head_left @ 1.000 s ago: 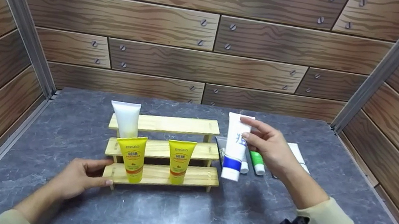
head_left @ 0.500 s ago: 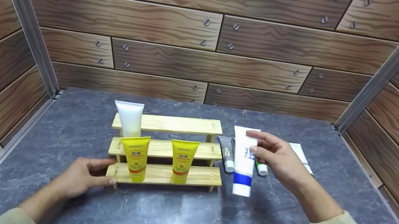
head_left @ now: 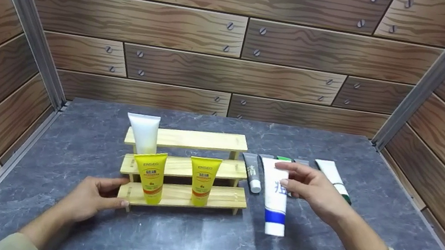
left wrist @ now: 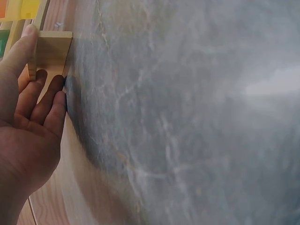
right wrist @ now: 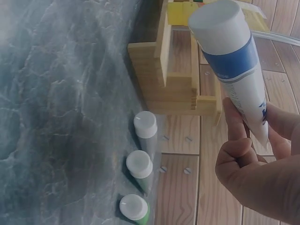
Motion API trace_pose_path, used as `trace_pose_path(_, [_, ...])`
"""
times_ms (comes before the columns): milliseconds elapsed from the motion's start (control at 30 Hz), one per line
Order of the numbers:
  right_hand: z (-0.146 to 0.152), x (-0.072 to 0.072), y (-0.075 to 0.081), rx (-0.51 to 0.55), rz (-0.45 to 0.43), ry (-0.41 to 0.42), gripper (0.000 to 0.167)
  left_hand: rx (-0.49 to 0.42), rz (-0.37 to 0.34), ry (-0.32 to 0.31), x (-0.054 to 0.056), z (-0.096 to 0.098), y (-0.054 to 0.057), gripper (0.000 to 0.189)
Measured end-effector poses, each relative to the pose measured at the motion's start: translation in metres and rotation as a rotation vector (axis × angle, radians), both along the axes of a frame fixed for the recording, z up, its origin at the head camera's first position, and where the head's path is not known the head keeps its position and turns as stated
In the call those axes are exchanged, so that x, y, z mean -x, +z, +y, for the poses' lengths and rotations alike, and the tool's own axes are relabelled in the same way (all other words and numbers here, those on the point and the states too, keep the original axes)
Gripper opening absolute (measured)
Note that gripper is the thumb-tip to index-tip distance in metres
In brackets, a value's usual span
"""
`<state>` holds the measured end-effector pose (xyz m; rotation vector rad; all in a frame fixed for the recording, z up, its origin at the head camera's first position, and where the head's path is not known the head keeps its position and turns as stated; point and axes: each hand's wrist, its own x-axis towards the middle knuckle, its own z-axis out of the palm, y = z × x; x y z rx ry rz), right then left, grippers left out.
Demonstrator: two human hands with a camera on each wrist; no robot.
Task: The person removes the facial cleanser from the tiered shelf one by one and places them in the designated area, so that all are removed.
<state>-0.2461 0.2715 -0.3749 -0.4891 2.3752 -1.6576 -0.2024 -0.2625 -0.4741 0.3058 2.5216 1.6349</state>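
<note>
My right hand [head_left: 310, 191] pinches a white tube with a blue band [head_left: 275, 198] near its flat crimped end, cap downward, in the air right of the rack. The right wrist view shows the white tube [right wrist: 241, 77] between thumb and fingers. My left hand [head_left: 92, 198] holds the left end of a three-step wooden rack [head_left: 182, 166]. Seen from the left wrist, the left hand [left wrist: 35, 126] has its thumb and fingers about the rack's end [left wrist: 54, 49]. Two yellow tubes [head_left: 149, 178] stand on the lowest step. A whitish tube [head_left: 144, 134] stands farther back at the left.
Right of the rack, a grey tube [head_left: 252, 173] and several others lie on the dark marbled table [head_left: 172, 243], partly hidden by the right hand. A white tube with a dark green cap [head_left: 332, 179] lies farther right. Wood-patterned walls [head_left: 234, 36] enclose the table.
My right hand has carried the white and blue tube right, down and nearer to me, away from the rack. The left hand stays on the rack, which holds the same tubes.
</note>
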Motion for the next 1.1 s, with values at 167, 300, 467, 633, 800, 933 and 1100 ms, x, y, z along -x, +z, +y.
trace_pose_path(167, [0.002, -0.003, -0.005, -0.003, -0.028, 0.004, 0.052, -0.013, -0.002, -0.006, 0.000, 0.000, 0.000, 0.069])
trace_pose_path(300, [0.003, -0.004, -0.010, 0.002, -0.058, 0.017, 0.052, -0.006, 0.005, -0.009, 0.000, -0.001, 0.000, 0.069])
trace_pose_path(467, [0.003, -0.005, -0.016, -0.012, -0.062, 0.025, 0.052, 0.011, 0.005, -0.003, 0.000, -0.001, 0.001, 0.069])
trace_pose_path(633, [0.004, -0.005, -0.023, -0.016, -0.074, 0.023, 0.052, 0.026, 0.001, 0.004, 0.000, 0.000, 0.000, 0.069])
trace_pose_path(800, [0.006, -0.005, -0.029, -0.008, -0.106, 0.022, 0.052, 0.039, -0.001, 0.007, 0.000, -0.001, -0.001, 0.070])
trace_pose_path(933, [0.006, -0.005, -0.034, -0.011, -0.114, 0.033, 0.050, 0.020, -0.011, -0.002, 0.000, -0.002, -0.002, 0.070])
trace_pose_path(1100, [0.005, -0.006, -0.041, -0.021, -0.139, 0.035, 0.049, 0.004, -0.019, -0.013, 0.001, -0.002, -0.002, 0.069])
